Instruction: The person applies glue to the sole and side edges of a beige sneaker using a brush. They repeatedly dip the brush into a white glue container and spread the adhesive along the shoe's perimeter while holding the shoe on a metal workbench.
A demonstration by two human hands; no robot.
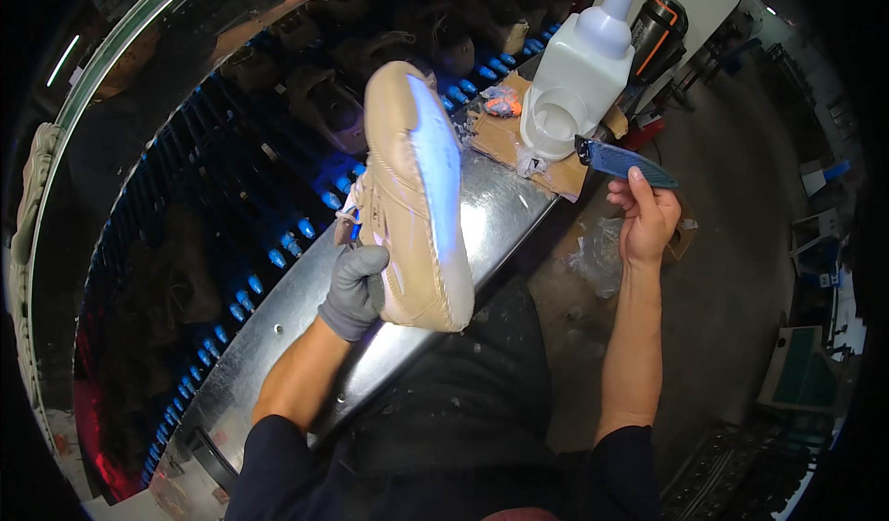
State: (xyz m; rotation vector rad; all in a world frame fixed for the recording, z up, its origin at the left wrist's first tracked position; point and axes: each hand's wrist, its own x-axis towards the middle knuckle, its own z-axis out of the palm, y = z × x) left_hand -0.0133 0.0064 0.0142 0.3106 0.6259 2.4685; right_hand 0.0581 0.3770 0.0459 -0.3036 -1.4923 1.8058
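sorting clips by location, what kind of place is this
Probably a shoe factory line. The gloved left hand holds a beige shoe sole-up, more shoes sit on a blue-pegged conveyor, and a white squeeze bottle stands nearby.

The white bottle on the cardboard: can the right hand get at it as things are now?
Probably not at once: the right hand is close to the bottle with nothing between them, but it already holds a blue brush.

The shoe [412,197] looks like soft tan leather, with a smooth sole that shines. The glove [356,285] is grey knitted cloth, and the bottle [574,81] is white matt plastic. The counter [278,326] is shiny metal, with rough brown cardboard [556,174] on it.
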